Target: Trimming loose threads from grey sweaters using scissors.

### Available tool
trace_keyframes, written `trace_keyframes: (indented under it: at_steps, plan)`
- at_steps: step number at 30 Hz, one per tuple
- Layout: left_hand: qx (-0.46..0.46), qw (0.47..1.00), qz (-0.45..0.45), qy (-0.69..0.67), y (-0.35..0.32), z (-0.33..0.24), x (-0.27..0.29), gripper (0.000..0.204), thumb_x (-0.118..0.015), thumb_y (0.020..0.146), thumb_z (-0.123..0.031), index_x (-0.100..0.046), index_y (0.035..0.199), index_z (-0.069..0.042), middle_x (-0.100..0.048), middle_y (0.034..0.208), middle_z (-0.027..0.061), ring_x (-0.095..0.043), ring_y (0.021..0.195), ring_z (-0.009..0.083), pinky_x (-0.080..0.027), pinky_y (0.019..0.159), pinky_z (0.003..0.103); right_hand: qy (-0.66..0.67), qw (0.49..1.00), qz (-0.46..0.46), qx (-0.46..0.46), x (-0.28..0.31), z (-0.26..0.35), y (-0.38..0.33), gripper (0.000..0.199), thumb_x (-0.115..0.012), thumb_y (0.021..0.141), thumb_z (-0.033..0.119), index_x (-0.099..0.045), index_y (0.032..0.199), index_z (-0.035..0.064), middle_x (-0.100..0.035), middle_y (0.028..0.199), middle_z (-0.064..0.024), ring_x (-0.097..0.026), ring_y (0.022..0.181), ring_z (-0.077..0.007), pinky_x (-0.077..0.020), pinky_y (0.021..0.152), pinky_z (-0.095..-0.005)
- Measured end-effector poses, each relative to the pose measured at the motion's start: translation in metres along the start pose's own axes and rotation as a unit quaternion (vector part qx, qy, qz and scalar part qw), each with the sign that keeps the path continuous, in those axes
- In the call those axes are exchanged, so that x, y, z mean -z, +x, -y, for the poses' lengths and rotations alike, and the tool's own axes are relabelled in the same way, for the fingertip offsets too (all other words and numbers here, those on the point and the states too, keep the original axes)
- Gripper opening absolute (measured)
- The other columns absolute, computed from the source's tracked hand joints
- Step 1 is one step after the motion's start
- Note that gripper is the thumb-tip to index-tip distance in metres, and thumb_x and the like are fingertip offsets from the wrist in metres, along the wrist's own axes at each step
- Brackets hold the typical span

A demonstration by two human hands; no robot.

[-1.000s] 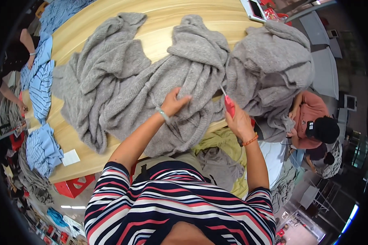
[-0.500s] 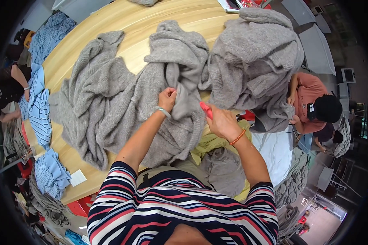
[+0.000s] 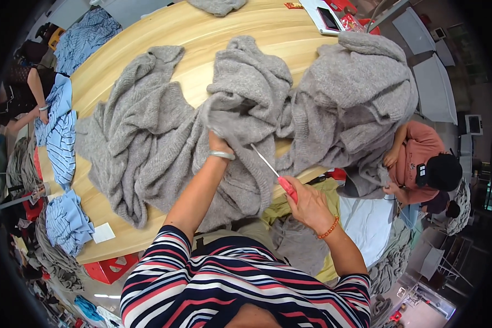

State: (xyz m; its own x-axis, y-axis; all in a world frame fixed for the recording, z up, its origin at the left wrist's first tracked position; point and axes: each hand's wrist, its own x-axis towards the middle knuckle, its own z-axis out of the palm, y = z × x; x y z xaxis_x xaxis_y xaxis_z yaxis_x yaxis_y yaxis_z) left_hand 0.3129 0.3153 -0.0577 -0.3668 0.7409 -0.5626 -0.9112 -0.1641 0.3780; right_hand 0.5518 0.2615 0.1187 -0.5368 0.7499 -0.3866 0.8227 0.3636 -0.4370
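Note:
A heap of fuzzy grey knitwear [image 3: 147, 131] is spread over the pale wooden table in front of me. My left hand [image 3: 218, 143] reaches into a fold of the middle grey knit garment [image 3: 251, 104]; its fingers are hidden by the fabric. Beside it on the right, my right hand [image 3: 310, 205] is wrapped round the red handle of a tool with a long thin metal shaft [image 3: 265, 161]. The shaft points up and left, its tip at the same garment near my left hand. I cannot make out the tip's exact shape.
Another grey knit pile [image 3: 361, 93] lies at the right, where a co-worker in a salmon shirt [image 3: 421, 147] handles its edge. Blue striped shirts [image 3: 61, 142] line the left edge near another person's arms. A phone [image 3: 328, 19] lies at the far right, a paper slip [image 3: 104, 232] near left.
My left hand has gone from a closed pinch on top of the knit into a fold of it. The tool in my right hand now shows its metal shaft, pointing at the garment. The view has shifted slightly.

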Motion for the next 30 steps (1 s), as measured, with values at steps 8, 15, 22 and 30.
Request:
trace_keyframes:
  at_steps: [8,15,22,30]
  plan:
    - [-0.035,0.999,-0.010,0.022,0.000,-0.060,0.014,0.040,-0.040,0.096,-0.029,-0.051,0.125,-0.003,-0.056,0.124,0.0145,-0.055,0.113,0.0286,-0.045,0.099,0.041,0.038,0.998,-0.048,0.032,0.015,-0.002,0.017,0.040,-0.062,0.086,0.021,-0.051,0.124,0.0135,-0.064,0.082,-0.0192,-0.062,0.078,-0.0381,-0.0483,0.068,-0.0452]
    - [-0.386,0.666,-0.016,0.638,0.023,-0.047,0.003,0.062,-0.072,0.078,-0.029,-0.048,0.129,-0.001,-0.054,0.126,0.0202,-0.058,0.103,0.0253,-0.046,0.086,0.033,0.006,1.000,-0.009,0.028,0.016,-0.007,0.042,0.042,-0.061,0.085,0.021,-0.049,0.125,0.0131,-0.064,0.083,-0.0217,-0.062,0.078,-0.0398,-0.0484,0.070,-0.0473]
    - [-0.211,0.767,0.050,0.604,0.083,-0.020,0.050,0.022,-0.068,0.081,-0.023,-0.073,0.092,-0.004,-0.070,0.080,0.0078,-0.063,0.074,0.0138,-0.049,0.072,0.027,-0.043,0.994,0.076,0.071,0.010,-0.007,0.085,0.040,-0.059,0.084,0.025,-0.050,0.118,0.0072,-0.065,0.083,-0.0231,-0.063,0.081,-0.0418,-0.0484,0.073,-0.0503]
    - [-0.136,0.859,0.106,0.483,0.076,-0.031,0.078,0.019,-0.066,0.085,-0.016,-0.071,0.099,-0.004,-0.068,0.087,-0.0010,-0.058,0.079,0.0068,-0.046,0.076,0.021,-0.025,0.996,0.060,0.061,0.015,-0.007,0.097,0.029,-0.058,0.084,0.022,-0.053,0.106,0.0041,-0.064,0.084,-0.0235,-0.063,0.082,-0.0404,-0.0482,0.073,-0.0502]
